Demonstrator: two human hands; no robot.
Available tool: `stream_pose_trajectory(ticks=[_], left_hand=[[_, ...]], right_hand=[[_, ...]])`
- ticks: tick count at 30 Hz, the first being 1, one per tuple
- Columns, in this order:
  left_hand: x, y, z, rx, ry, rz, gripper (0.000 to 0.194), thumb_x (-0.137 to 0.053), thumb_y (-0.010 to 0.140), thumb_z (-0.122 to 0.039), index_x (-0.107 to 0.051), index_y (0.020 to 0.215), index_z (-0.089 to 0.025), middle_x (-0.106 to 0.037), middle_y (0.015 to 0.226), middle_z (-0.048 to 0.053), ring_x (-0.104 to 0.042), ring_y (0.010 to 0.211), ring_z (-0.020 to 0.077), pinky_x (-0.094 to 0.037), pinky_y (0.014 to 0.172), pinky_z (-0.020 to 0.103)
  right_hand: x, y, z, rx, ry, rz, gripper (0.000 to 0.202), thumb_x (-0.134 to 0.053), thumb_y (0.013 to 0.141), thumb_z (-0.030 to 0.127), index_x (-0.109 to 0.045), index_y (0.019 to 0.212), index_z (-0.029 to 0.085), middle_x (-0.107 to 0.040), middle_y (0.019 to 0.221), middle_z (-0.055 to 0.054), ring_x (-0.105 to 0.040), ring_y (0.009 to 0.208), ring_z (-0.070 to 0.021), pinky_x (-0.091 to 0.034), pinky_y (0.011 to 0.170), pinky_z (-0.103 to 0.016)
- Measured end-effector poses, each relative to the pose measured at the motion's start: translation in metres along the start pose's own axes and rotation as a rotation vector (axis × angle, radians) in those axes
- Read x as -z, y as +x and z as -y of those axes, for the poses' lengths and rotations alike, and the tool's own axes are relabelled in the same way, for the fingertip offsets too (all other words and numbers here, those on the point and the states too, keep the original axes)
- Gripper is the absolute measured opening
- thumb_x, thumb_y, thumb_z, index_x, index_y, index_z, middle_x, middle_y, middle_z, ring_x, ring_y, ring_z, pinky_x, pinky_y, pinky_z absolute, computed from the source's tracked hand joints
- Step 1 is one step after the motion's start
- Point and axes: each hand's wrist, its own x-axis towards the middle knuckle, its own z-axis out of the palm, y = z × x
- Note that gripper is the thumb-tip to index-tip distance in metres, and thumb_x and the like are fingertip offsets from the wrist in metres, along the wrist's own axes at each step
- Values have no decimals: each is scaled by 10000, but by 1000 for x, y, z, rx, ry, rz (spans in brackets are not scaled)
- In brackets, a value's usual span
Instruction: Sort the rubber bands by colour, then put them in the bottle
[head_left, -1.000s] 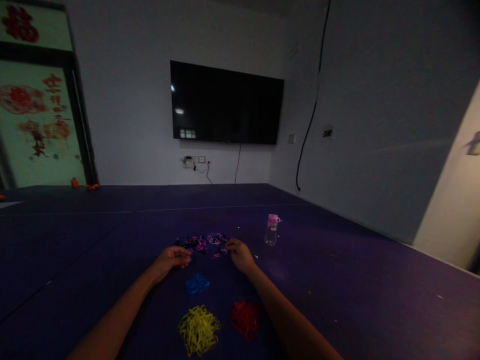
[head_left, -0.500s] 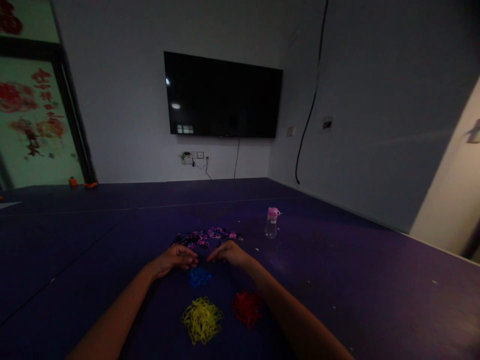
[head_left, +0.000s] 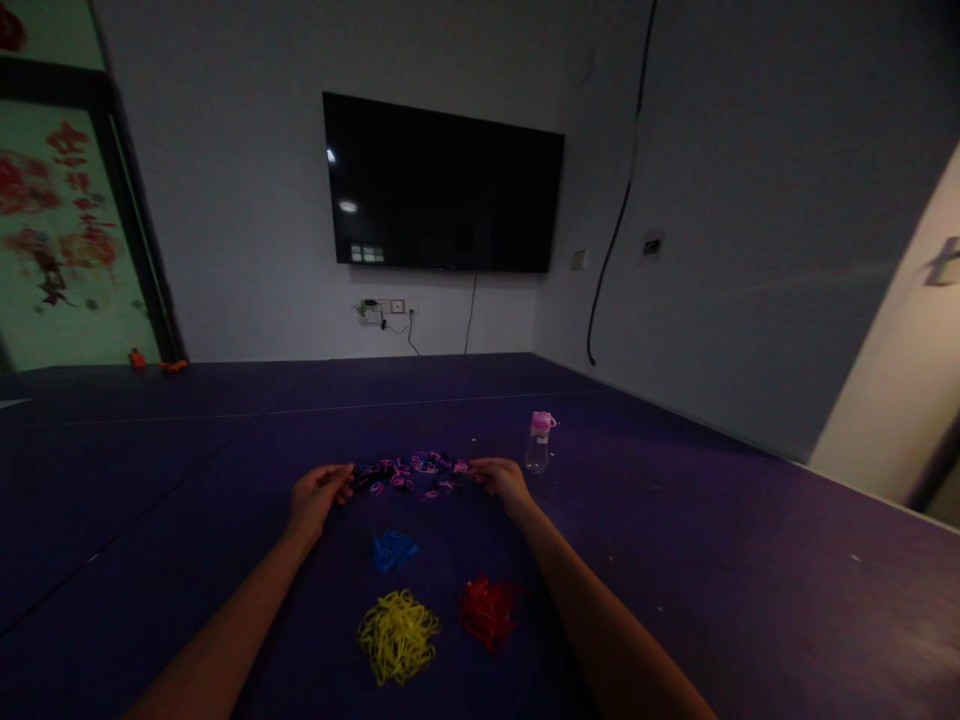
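Note:
A spread of pink, blue and dark bands (head_left: 409, 472) lies on the purple surface (head_left: 300, 440). At its left end is my left hand (head_left: 321, 495), fingers bent together at the dark bands; what they pinch, if anything, is too small to make out. My right hand (head_left: 502, 482) is at the right end, thumb and forefinger closed at a pink band. Nearer to me are a small blue pile (head_left: 394, 550), a yellow pile (head_left: 398, 637) and a red pile (head_left: 488, 611) of bands, untouched by either hand.
A clear bottle with a pink lid (head_left: 539, 442) stands just beyond my right hand. Orange objects (head_left: 174, 366) lie far left by the door. A television (head_left: 446, 185) hangs on the wall, and a black cable (head_left: 615, 240) runs down at the right.
My hands have moved apart and forward, from just above the blue pile to the two ends of the mixed bands. The view has shifted slightly.

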Motion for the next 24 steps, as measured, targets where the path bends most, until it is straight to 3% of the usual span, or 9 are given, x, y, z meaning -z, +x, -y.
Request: stream_pose_trajectory(ticks=[2,5,12,15,24], left_hand=[[1,2,3,-93,139,-24,367,-647,641,-473,-668,799,-143,-673,651,41,-613,578,171,-468,529,261],[0,4,5,-225,350,48,244,-599,679,-388,-685,788,-187,-708,830,52,-641,780,209,-491,713,310],[-5,7,7,-457,740,208,166,-546,706,-247,-710,712,-219,-713,915,64,-603,960,254,-424,908,397],[-5,6,9,-436,790,226,186,-534,705,-233,-720,710,-215,-713,940,70,-607,959,260,-435,899,395],[-1,11,10,-319,749,133,246,-488,734,-266,-724,737,-200,-721,941,58,-649,901,244,-471,856,348]], right_hand=[[-2,1,-3,20,-66,5,299,-439,668,209,-711,759,124,-694,681,-68,-543,507,-116,-330,418,-195],[-7,-1,-3,67,-190,12,263,-452,670,173,-711,705,145,-681,626,-42,-565,540,-133,-396,498,-212],[-8,-11,7,156,-521,17,265,-493,706,120,-728,800,201,-719,820,-42,-646,786,-176,-437,693,-229],[-8,-14,12,202,-700,50,288,-483,735,113,-725,857,212,-717,899,-34,-648,853,-171,-438,735,-216],[-8,-14,11,191,-747,53,300,-467,760,124,-722,893,214,-718,910,-33,-649,870,-169,-434,761,-213]])
